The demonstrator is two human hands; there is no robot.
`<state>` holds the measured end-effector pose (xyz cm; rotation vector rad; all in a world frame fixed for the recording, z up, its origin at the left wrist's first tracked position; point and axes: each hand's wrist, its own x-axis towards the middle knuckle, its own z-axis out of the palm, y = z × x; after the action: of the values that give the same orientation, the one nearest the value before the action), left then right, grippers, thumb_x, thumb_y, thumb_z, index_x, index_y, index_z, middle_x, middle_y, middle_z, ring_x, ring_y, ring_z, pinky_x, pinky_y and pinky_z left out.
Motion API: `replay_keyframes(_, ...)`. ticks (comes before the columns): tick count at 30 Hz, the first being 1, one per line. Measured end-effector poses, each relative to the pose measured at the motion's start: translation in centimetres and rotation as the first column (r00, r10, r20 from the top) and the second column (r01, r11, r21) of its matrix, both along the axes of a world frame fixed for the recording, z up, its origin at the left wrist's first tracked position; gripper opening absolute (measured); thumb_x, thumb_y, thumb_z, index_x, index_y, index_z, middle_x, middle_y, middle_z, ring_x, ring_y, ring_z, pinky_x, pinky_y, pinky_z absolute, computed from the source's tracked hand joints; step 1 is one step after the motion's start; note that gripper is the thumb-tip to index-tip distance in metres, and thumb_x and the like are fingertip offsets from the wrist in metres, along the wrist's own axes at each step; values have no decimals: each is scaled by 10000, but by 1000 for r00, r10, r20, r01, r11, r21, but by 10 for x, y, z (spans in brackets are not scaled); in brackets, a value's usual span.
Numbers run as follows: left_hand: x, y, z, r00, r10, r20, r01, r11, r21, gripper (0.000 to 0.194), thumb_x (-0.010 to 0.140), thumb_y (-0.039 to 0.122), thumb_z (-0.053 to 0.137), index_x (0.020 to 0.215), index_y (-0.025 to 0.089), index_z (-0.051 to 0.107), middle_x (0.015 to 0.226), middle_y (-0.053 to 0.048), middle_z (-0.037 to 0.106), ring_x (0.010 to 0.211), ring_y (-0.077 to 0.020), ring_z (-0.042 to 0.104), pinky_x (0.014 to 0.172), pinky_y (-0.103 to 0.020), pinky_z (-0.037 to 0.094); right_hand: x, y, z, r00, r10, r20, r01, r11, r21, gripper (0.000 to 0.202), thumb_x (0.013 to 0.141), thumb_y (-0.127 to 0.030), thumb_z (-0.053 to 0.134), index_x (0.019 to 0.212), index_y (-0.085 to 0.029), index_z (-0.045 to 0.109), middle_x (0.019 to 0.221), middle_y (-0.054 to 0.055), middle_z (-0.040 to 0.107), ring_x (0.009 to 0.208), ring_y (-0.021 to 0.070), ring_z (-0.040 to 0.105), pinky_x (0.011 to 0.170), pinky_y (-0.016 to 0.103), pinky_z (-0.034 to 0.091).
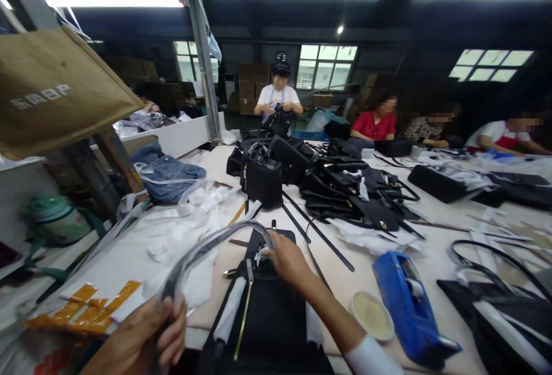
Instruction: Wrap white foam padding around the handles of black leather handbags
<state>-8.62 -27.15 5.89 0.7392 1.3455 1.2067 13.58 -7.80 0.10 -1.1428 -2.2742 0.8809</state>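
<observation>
A black bag [276, 317] with a gold zipper lies on the table right in front of me, its top end pointing away. White wrapping covers parts of both its sides. My left hand [144, 329] is closed around a dark strap [202, 243] sheathed in clear plastic, left of the bag. From there the strap arches up and over to the bag's top. My right hand [287, 260] is closed at that far end, its fingers at the strap beside a small white wrapped piece. The exact grip of those fingertips is partly hidden.
A blue tape dispenser [409, 306] and a round tub [371, 314] stand at right. Black bags [345, 185] are piled ahead. White paper [194, 214] and orange tape strips [92, 306] lie left. A person [278, 99] handles a bag across the table; others sit at right.
</observation>
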Motion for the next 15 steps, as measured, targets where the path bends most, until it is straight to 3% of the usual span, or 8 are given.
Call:
replay_keyframes(2, 25, 34, 11, 976, -11, 219, -26, 985, 168, 232, 804, 436, 571, 752, 212, 592, 632, 12, 514, 586, -125, 507, 615, -300, 477, -8, -41, 24, 933, 96, -346, -191, 949, -250, 649, 824, -410, 580, 1382, -250, 290, 1166, 99, 561, 1048, 228, 536, 887, 359, 400)
replay_keyframes(4, 56, 68, 18, 956, 1, 295, -94, 949, 302, 204, 802, 393, 591, 762, 194, 576, 771, -7, 573, 760, -141, 558, 758, -293, 481, -16, -79, 40, 773, 98, -627, -438, 797, -416, 753, 776, -452, 631, 1394, -271, 241, 1115, 67, 571, 959, 190, 568, 834, 326, 438)
replay_keyframes(6, 84, 95, 21, 945, 22, 325, -139, 930, 341, 224, 798, 417, 586, 844, 198, 585, 895, -22, 603, 867, -160, 573, 788, -286, 478, -16, -98, 48, 689, -28, -724, -525, 669, -526, 705, 753, -458, 652, 1343, -255, 323, 941, 22, 585, 732, 129, 570, 713, 283, 465)
replay_keyframes(8, 98, 109, 17, 967, -31, 251, -52, 947, 318, 287, 787, 449, 583, 909, 189, 598, 924, -41, 625, 846, -168, 592, 761, -286, 485, -3, -95, 47, 761, -79, -644, -494, 574, -653, 553, 781, -479, 603, 1243, -224, 438, 719, -34, 525, 497, 68, 439, 562, 235, 431)
replay_keyframes(10, 93, 113, 7, 984, -152, 87, 126, 960, 251, 343, 774, 472, 579, 929, 169, 616, 923, -67, 648, 817, -183, 608, 735, -295, 490, 25, -73, 38, 886, -32, -462, -335, 645, -687, 420, 815, -497, 537, 1120, -208, 528, 608, -57, 467, 436, 58, 355, 499, 210, 373)
replay_keyframes(12, 74, 108, -10, 963, -225, -150, 249, 955, 162, 376, 763, 498, 565, 933, 169, 630, 958, -89, 661, 870, -219, 616, 754, -322, 490, 60, -47, 21, 971, -73, -228, -47, 876, -481, 340, 829, -498, 504, 979, -204, 586, 634, -21, 532, 523, 98, 459, 544, 223, 379)
replay_keyframes(13, 62, 103, -23, 936, -205, -287, 249, 961, 122, 388, 758, 520, 549, 931, 182, 635, 988, -93, 663, 919, -240, 612, 769, -338, 490, 78, -36, 11, 985, -136, -103, 96, 941, -324, 330, 833, -499, 489, 903, -196, 602, 685, 14, 583, 614, 133, 526, 589, 240, 395)
replay_keyframes(15, 37, 94, -58, 807, -64, -587, 146, 985, 93, 418, 718, 556, 560, 953, 218, 632, 969, -86, 677, 927, -261, 618, 833, -375, 471, 106, -25, -12, 957, -243, 155, 265, 955, -137, 381, 832, -522, 463, 797, -174, 616, 762, 84, 642, 750, 201, 596, 646, 280, 414)
